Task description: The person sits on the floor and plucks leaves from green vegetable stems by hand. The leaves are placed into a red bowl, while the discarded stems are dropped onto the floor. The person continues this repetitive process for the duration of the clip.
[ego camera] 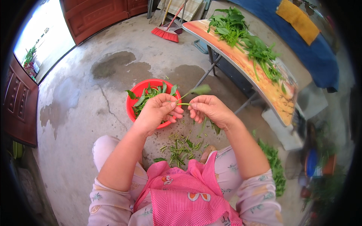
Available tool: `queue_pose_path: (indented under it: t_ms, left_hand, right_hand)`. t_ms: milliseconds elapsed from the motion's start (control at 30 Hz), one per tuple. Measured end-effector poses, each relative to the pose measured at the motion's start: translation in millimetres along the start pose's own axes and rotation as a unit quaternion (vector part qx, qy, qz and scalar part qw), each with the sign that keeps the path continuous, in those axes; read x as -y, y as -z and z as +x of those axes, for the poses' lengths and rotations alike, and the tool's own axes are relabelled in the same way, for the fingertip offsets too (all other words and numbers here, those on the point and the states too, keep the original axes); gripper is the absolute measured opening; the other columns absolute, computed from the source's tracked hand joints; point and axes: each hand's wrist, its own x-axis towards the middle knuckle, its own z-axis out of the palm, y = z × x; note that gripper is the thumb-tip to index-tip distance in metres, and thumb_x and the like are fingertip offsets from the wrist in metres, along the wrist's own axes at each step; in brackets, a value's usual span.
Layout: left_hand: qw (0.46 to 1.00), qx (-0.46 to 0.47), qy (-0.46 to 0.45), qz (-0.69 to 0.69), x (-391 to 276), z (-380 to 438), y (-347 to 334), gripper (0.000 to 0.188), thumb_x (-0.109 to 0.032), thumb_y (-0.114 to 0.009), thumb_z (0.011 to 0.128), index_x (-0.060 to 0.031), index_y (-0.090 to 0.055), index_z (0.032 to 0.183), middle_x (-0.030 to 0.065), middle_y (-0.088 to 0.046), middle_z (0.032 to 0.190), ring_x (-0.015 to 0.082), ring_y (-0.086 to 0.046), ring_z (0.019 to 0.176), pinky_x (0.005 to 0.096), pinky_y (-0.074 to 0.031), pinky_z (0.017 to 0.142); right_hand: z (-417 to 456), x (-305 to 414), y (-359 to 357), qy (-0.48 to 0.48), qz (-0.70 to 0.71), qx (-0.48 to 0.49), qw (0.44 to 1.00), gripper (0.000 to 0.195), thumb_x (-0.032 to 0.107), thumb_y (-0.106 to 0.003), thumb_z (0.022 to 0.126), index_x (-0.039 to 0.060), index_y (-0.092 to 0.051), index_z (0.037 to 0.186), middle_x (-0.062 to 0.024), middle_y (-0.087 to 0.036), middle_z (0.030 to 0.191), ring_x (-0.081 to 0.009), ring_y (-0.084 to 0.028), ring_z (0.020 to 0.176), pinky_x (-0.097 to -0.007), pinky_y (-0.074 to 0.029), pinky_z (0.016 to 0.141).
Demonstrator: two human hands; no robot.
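Observation:
Between my two hands runs a green leafy stem (184, 104), pinched from both sides. My left hand (159, 110) grips it at thumb and forefinger, above the right side of a red plastic basin (130, 108). My right hand (209, 110) pinches the stem's other side, and more leaves hang below that palm. One leaf (201, 89) sticks up between the hands, slightly blurred. Inside the basin lie leafy greens (142, 99), partly hidden by my left hand. Short cut stem pieces (181, 149) are scattered on the concrete floor between my feet.
A folding table (243, 62) at the right bears heaps of leafy greens (230, 25). More greens (273, 166) lie on the floor by my right elbow. A red broom (167, 34) rests near the wooden door (96, 17). Wet patches (113, 65) mark the floor.

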Motion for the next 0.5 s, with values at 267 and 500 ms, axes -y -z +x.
queue_pose_path:
  t_ms: [267,500]
  left_hand:
    - [0.999,-0.019,0.012,-0.029,5.1,4.0,7.4,0.016,-0.01,-0.05,0.09,-0.0021,-0.051,0.103,0.0134,-0.063,0.091,0.0212,-0.064,0.083,0.0282,-0.052,0.066]
    - [0.948,-0.189,-0.079,0.243,-10.8,33.4,53.6,0.032,-0.017,-0.054,0.089,0.0063,-0.055,0.112,0.0107,-0.063,0.096,0.0141,-0.058,0.084,0.0258,-0.046,0.073]
  right_hand:
    - [19.3,-9.3,-6.4,0.064,-0.039,-0.124,0.989,0.011,0.013,-0.051,0.084,0.0031,-0.056,0.087,-0.0025,-0.058,0.068,-0.0097,-0.055,0.059,-0.0229,-0.044,0.055]
    - [142.7,-26.2,-2.8,0.118,0.05,-0.232,0.964,0.039,0.022,-0.057,0.086,-0.0011,-0.048,0.116,-0.0121,-0.058,0.106,-0.0185,-0.055,0.097,-0.0285,-0.043,0.085]
